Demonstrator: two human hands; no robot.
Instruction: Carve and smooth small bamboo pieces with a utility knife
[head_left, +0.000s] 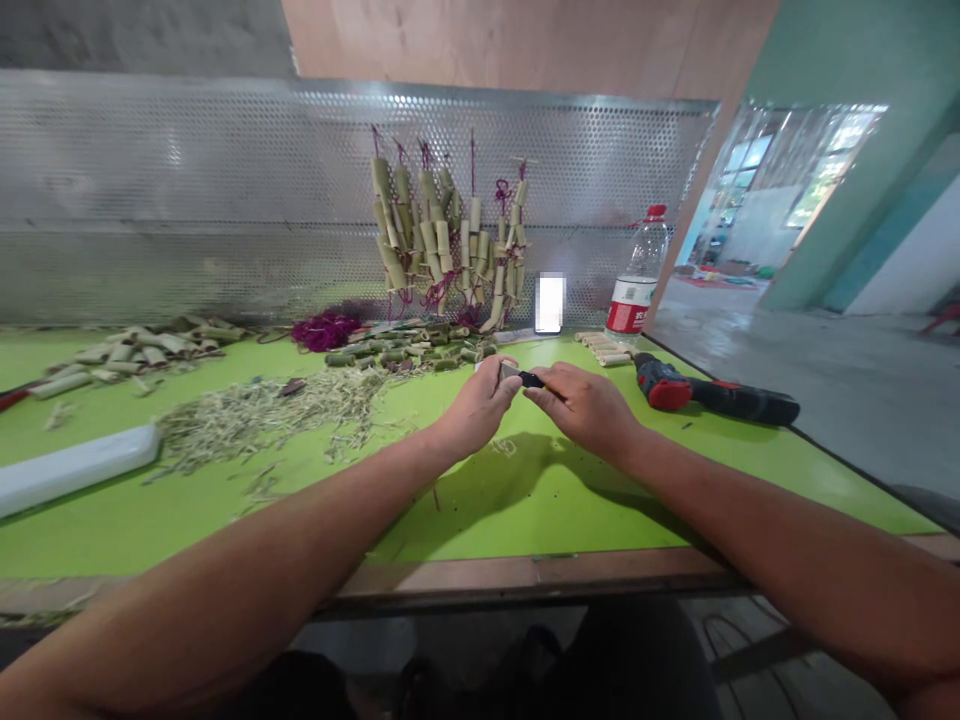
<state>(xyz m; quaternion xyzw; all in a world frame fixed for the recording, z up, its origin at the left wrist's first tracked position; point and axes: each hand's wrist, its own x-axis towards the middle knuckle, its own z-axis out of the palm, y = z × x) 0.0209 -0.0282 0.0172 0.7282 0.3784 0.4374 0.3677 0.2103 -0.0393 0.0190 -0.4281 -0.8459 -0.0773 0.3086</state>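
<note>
Above the green tabletop point(480, 510), my two hands meet in front of me. My left hand point(484, 395) is closed around a short pale piece point(510, 370), which looks like a cut of bamboo and is mostly hidden by the fingers. A small black tool point(532, 380) sticks out of my closed right hand point(581, 405), its tip up against the pale piece. What kind of tool it is does not show. Thin shavings point(504, 447) lie on the table just below the hands.
A heap of shavings point(262, 415) and cut bamboo pieces point(150, 348) lie to the left, beside a white block point(79, 468). Strung bamboo tubes point(435, 235) hang behind, near purple cord point(324, 330). A phone point(550, 303), a bottle point(637, 280) and a power drill point(712, 395) stand or lie right.
</note>
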